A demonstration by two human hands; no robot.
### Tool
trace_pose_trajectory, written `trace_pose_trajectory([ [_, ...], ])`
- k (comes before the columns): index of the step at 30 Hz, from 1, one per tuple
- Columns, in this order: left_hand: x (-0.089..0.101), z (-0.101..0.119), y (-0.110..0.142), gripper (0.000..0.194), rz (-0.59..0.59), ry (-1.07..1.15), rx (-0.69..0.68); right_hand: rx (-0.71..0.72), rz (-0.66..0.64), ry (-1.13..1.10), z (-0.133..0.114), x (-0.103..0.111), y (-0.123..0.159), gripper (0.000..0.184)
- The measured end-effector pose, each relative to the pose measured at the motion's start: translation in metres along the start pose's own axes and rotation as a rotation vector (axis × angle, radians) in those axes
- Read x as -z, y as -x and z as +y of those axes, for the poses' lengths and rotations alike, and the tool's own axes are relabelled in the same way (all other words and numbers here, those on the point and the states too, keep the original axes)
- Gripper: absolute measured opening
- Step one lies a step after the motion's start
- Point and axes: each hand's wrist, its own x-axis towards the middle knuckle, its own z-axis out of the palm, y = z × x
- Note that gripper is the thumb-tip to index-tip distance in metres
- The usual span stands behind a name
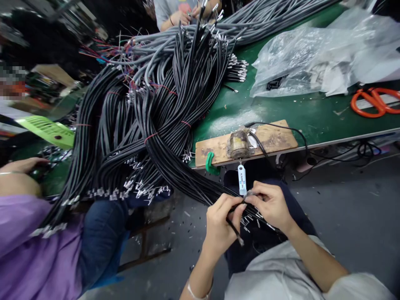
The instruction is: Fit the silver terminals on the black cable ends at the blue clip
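Black cable (235,232), pinched in both hands (245,212), below blue tag (241,180)

The table (231,112) has a smooth, glossy green surface. The board (278,137) is matt wood with dark stains. The cables (178,83) look rubbery or plastic with a soft sheen, their end terminals (239,68) shiny metal. The bag (293,54) is crinkled, translucent, glossy plastic.

The person wears a pale grey, loosely creased top (275,273) and dark navy trousers (296,204). A thin, light-coloured band (199,295) circles the left wrist.
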Motion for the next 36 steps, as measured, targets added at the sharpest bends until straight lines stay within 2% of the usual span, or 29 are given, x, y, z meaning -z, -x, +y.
trace_pose_trajectory([
  [3, -0.006, 0.002, -0.002, 0.006, 0.056, -0.026, 0.047, 0.006, 0.183, -0.042, 0.002, -0.012, 0.007, 0.022],
  [5, -0.01, 0.003, -0.002, 0.009, 0.099, -0.028, 0.092, -0.013, 0.22, -0.173, 0.004, -0.021, 0.011, 0.019],
  [10, -0.012, 0.0, -0.001, 0.014, 0.105, 0.063, 0.13, -0.303, 0.161, -0.774, 0.008, -0.035, 0.01, 0.019],
  [12, -0.011, -0.002, -0.002, 0.019, 0.07, 0.116, 0.125, -0.411, 0.117, -0.909, 0.009, -0.036, 0.008, 0.024],
  [14, -0.008, -0.003, -0.003, 0.024, 0.024, 0.156, 0.129, -0.441, 0.072, -0.918, 0.01, -0.032, 0.007, 0.026],
  [16, -0.005, -0.002, -0.004, 0.029, -0.013, 0.169, 0.144, -0.379, 0.058, -0.811, 0.011, -0.024, 0.005, 0.026],
  [18, -0.001, -0.002, -0.005, 0.033, -0.037, 0.165, 0.158, -0.256, 0.027, -0.617, 0.01, -0.013, 0.004, 0.026],
  [20, 0.001, 0.0, -0.005, 0.036, -0.052, 0.161, 0.163, -0.118, -0.063, -0.413, 0.009, -0.005, 0.002, 0.025],
  [22, 0.0, 0.002, -0.004, 0.036, -0.052, 0.153, 0.169, -0.023, -0.103, -0.292, 0.007, -0.003, 0.002, 0.016],
  [23, -0.001, 0.003, -0.003, 0.035, -0.039, 0.14, 0.178, 0.006, -0.074, -0.251, 0.006, -0.004, 0.004, 0.011],
  [25, -0.004, 0.007, -0.001, 0.032, 0.011, 0.101, 0.199, 0.072, 0.059, -0.134, 0.004, -0.009, 0.007, 0.014],
  [28, -0.01, 0.01, 0.001, 0.025, 0.113, 0.061, 0.209, 0.252, 0.194, 0.147, -0.001, -0.011, 0.012, 0.013],
  [31, -0.012, 0.009, 0.001, 0.021, 0.129, 0.066, 0.179, 0.332, 0.198, 0.338, -0.005, -0.002, 0.011, 0.024],
  [36, -0.012, 0.006, 0.002, 0.021, 0.117, 0.037, 0.185, 0.412, 0.128, 0.477, -0.003, 0.012, 0.015, 0.033],
])
